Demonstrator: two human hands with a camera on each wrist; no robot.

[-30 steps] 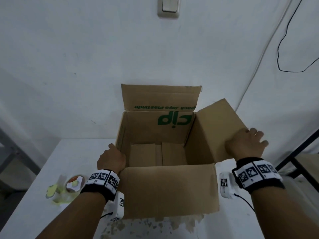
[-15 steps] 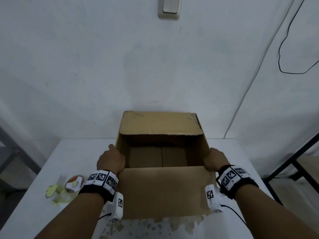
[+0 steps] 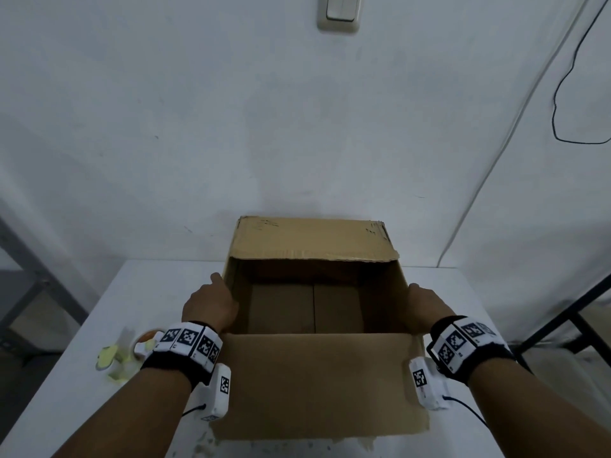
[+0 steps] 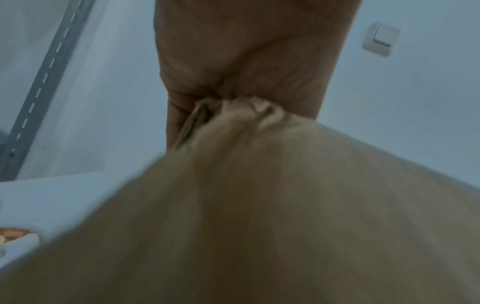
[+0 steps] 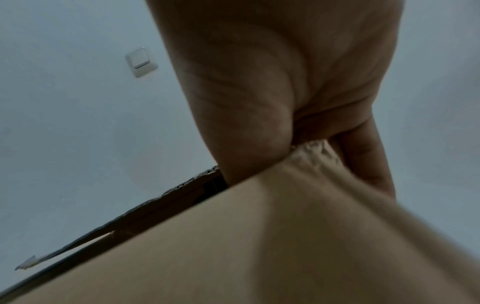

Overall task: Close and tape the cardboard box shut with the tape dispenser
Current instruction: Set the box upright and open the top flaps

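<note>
Head view | one cardboard box [image 3: 317,385] | two hands: left hand [image 3: 211,305], right hand [image 3: 425,304], fingers gripping box corners

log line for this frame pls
stage: closing flaps | left hand: grips box left corner | right hand: grips right corner | far flap: folded in | tape dispenser: untouched on table

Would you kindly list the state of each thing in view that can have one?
Box: open on top, upright on the table.
Far flap: folded partly inward.
Near flap: hanging outward toward the person.
Left hand: gripping the box's left edge.
Right hand: gripping the box's right edge.
Tape dispenser: lying untouched, left of the box.
</note>
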